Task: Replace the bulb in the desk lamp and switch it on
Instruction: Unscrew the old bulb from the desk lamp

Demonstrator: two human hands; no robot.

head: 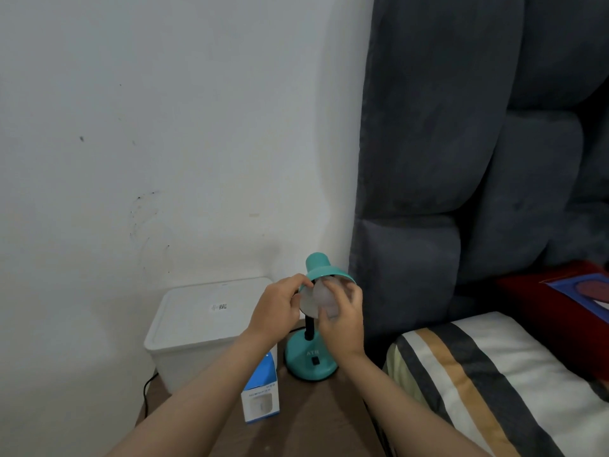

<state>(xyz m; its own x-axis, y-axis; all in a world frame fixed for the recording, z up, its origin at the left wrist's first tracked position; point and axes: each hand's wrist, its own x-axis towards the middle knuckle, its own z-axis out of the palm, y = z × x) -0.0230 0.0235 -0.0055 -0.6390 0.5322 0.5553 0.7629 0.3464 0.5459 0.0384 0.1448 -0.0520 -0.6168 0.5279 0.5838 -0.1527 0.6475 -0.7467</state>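
A teal desk lamp (309, 357) stands on a brown bedside table (313, 417), its shade (321, 267) tilted toward me. A white bulb (324, 300) sits in the mouth of the shade. My right hand (342, 319) grips the bulb with curled fingers. My left hand (280, 306) holds the shade's left rim. A black rocker switch (316, 360) shows on the lamp's round base. A blue and white bulb box (260, 390) stands upright on the table, just left of the base.
A white lidded plastic bin (204, 328) stands behind the box against the white wall. A dark padded headboard (461, 159) rises at the right, with a striped pillow (494, 384) below it. A black cable (146, 390) hangs at the table's left edge.
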